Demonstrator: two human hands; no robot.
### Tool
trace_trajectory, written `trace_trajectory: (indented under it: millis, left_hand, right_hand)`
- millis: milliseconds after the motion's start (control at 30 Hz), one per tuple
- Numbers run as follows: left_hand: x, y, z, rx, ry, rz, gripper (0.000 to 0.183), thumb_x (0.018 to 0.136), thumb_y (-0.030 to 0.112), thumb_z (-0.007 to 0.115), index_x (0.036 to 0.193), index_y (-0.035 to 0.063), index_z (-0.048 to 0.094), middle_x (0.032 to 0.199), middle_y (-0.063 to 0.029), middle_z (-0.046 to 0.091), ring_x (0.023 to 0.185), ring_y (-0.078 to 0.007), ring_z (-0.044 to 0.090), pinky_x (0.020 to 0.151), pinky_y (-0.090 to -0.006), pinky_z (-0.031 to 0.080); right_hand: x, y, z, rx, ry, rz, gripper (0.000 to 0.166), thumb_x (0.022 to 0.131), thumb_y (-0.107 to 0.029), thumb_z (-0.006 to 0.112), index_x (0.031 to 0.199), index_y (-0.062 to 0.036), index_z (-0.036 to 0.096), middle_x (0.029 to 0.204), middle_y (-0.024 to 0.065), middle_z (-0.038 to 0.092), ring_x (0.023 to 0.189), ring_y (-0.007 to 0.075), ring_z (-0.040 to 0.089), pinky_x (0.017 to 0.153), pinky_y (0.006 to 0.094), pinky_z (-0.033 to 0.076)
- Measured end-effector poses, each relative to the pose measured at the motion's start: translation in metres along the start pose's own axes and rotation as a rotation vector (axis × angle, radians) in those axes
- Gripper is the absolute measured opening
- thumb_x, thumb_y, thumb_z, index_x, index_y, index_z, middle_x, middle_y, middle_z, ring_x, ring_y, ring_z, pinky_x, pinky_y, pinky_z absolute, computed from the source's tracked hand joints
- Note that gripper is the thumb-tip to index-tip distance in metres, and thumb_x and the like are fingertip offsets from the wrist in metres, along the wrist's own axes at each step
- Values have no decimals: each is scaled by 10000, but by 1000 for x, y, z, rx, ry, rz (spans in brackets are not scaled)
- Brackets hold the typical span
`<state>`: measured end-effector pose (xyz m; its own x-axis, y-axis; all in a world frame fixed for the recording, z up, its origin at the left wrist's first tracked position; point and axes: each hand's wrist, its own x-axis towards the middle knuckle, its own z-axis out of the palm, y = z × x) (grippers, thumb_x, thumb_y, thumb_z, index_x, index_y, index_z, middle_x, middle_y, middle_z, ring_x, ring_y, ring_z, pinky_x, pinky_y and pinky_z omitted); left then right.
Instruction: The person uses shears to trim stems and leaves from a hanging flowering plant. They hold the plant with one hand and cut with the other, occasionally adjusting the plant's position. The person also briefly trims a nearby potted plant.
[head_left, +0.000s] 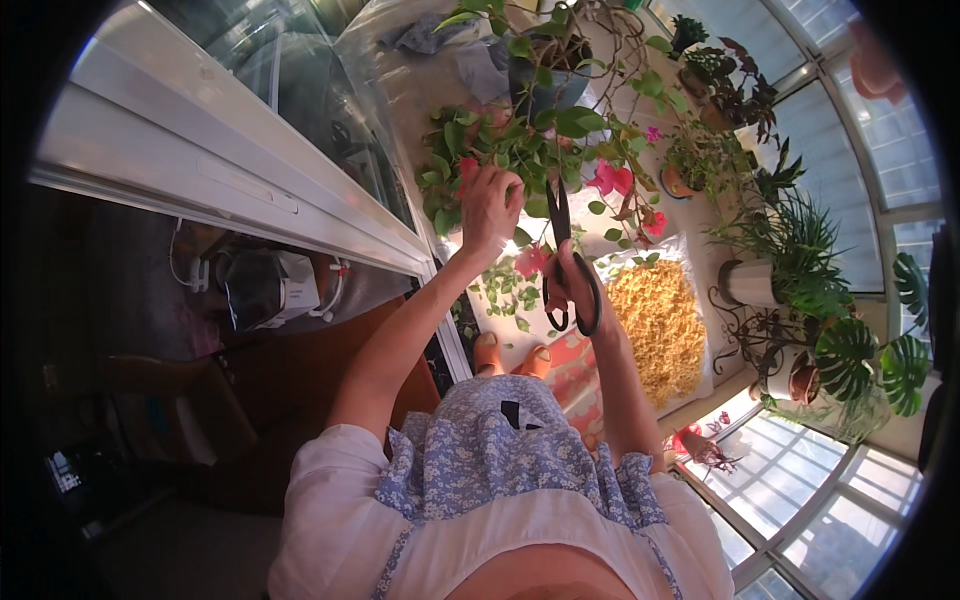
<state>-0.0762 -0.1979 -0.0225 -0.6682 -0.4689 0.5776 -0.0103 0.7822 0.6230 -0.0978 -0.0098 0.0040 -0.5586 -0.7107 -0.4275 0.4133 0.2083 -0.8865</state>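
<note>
My right hand (571, 281) grips a pair of black scissors (559, 217) by the handles, fingers through the loops. The blades point away from me into the foliage and look nearly closed. My left hand (491, 206), fingers bent, is at the leaves of a potted bougainvillea (577, 124); whether it pinches a stem is hidden. Close to its fingertips is a pink flower (466, 166). Other pink flowers (611, 178) hang right of the blades. The plant's dark pot (551, 86) stands beyond both hands.
Leaf cuttings (506, 289) lie on the floor before my sandals (487, 351). Yellow pieces are spread on a white sheet (709, 330) to the right. A sliding door frame (247, 172) borders my left. Along the right windows stand potted plants, including a monstera (847, 356) and a white pot (746, 283).
</note>
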Motion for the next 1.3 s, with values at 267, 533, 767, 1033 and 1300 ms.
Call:
trace_trajectory:
  millis: [267, 533, 767, 1033, 1300]
  left_hand:
    - [3, -2, 1, -210, -21, -123, 130, 717, -19, 624, 811, 41, 556, 722, -95, 592, 731, -298, 544, 681, -384, 434]
    - [9, -5, -2, -173, -4, -72, 137, 719, -21, 625, 799, 56, 545, 714, -78, 585, 712, -281, 512, 651, -375, 416]
    - [11, -6, -3, -178, -27, -56, 141, 711, -25, 617, 795, 60, 543, 699, -76, 575, 713, -282, 503, 646, -374, 405]
    - [8, -4, -4, -200, -93, -122, 77, 786, -16, 621, 837, 24, 578, 730, -71, 597, 705, -205, 566, 679, -327, 440]
    - [11, -4, -2, -288, -66, -155, 82, 744, -8, 610, 794, 44, 572, 671, -75, 590, 693, -247, 516, 670, -351, 399]
  right_hand:
    - [-5, -13, 6, -34, -74, 50, 565, 930, -590, 368, 667, -96, 449, 526, -52, 321, 455, 63, 344, 455, 228, 380]
    - [2, -16, 10, -5, -58, 131, 549, 924, -593, 386, 662, -114, 447, 537, -64, 311, 467, 55, 322, 453, 224, 355]
    - [2, -19, 12, -18, -39, 141, 538, 915, -600, 401, 659, -128, 430, 542, -67, 306, 465, 49, 310, 445, 224, 343]
    - [7, -16, 12, -58, 8, 128, 593, 901, -631, 391, 696, -80, 468, 507, -29, 346, 440, 82, 361, 434, 243, 344]
    - [2, -20, 13, -58, 3, 174, 597, 895, -635, 403, 696, -77, 475, 512, -33, 341, 438, 78, 353, 432, 242, 349]
